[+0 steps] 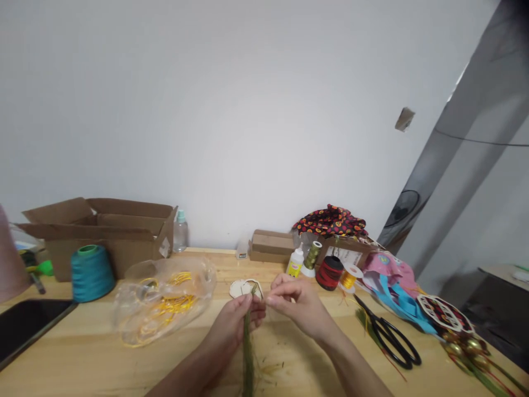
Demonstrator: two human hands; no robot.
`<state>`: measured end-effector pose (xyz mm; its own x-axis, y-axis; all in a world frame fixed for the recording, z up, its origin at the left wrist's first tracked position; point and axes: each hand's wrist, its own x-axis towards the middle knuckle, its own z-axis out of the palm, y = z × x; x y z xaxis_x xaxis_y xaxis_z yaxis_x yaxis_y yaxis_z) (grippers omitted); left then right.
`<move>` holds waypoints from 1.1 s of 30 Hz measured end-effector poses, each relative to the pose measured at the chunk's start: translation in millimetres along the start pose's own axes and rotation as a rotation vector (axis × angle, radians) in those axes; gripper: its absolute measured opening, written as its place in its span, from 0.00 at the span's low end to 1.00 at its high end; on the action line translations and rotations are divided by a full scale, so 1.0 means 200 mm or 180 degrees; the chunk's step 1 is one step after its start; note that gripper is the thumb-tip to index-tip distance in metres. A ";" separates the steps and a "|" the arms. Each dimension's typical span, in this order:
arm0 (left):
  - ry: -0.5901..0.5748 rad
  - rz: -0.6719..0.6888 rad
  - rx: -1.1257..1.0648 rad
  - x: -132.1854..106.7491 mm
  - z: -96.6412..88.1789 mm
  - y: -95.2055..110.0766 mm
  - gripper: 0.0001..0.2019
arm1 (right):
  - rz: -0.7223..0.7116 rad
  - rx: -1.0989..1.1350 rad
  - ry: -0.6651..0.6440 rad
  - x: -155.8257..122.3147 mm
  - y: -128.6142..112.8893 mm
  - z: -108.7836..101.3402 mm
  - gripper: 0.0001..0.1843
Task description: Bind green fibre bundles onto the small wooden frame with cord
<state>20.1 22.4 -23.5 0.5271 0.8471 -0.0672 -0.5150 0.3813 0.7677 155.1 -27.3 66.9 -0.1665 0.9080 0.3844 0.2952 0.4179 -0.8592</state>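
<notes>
While L hand clamps a green thread bundle, its long end hanging down below the fist, R hand sits just beside, fingertips pinched, nearly meeting L; can't tell if they hold a strand. Bundle's top tip is in front of a pale wooden cut-out on the wood table. To L: clear plastic bag w/ yellow cord, teal thread cone, cardboard box. To R: black-handled scissors, red spool, glue bottle.
</notes>
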 end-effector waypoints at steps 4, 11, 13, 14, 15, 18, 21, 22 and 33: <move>-0.0154 0.0037 -0.0302 -0.02 0.01 0.01 0.08 | 0.0090 0.0001 0.0501 0.07 0.16 0.11 0.06; 0.0200 0.0084 -0.0313 -0.05 0.04 0.04 0.13 | 0.0087 -0.0096 0.0902 0.09 0.26 0.17 0.06; 0.0239 0.0146 -0.0295 -0.05 0.04 0.05 0.15 | 0.0099 -0.0052 0.0928 0.09 0.25 0.18 0.06; 0.0231 0.0149 -0.0283 -0.05 0.04 0.05 0.17 | 0.0105 -0.0019 0.0938 0.10 0.25 0.18 0.06; 0.0222 0.0136 -0.0260 -0.04 0.04 0.06 0.18 | 0.0113 0.0017 0.0945 0.10 0.25 0.18 0.07; 0.0192 0.0051 -0.0165 -0.04 0.03 0.06 0.21 | 0.0164 0.0126 0.0977 0.11 0.25 0.17 0.08; 0.0161 -0.0007 -0.0065 -0.03 0.02 0.06 0.21 | 0.0276 0.0238 0.1073 0.11 0.28 0.14 0.10; 0.0151 -0.0018 -0.0033 -0.03 0.02 0.05 0.21 | 0.0322 0.0285 0.1131 0.11 0.29 0.12 0.11; 0.0016 0.0013 0.0305 -0.02 0.02 0.05 0.19 | 0.0863 0.1148 0.1023 0.03 0.32 0.18 0.21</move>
<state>15.2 20.7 -12.9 0.5216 0.8506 -0.0669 -0.4500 0.3408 0.8254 139.2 3.3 1.9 0.1828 0.9686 0.1684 -0.0629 0.1825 -0.9812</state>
